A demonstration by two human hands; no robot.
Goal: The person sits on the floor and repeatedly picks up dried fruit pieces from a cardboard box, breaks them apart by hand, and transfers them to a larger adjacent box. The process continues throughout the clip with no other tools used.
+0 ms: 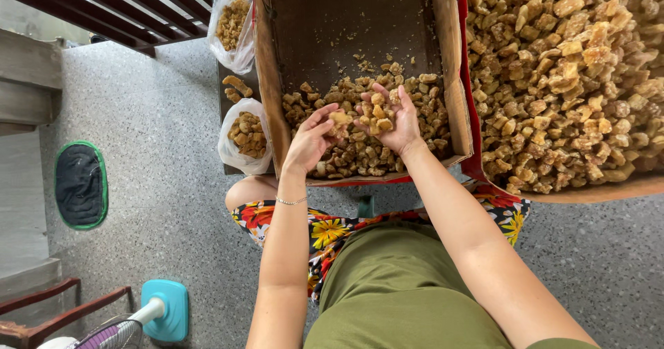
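Right hand (387, 117) cups a heap of lumps (377, 110); left hand (315, 138) pinches 1 chunk (339, 118) just beside it. Likely light, hard, crumbly, sticky: scoop from underneath.

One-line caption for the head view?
Right hand cups brown chunks; left hand pinches one over a cardboard box.
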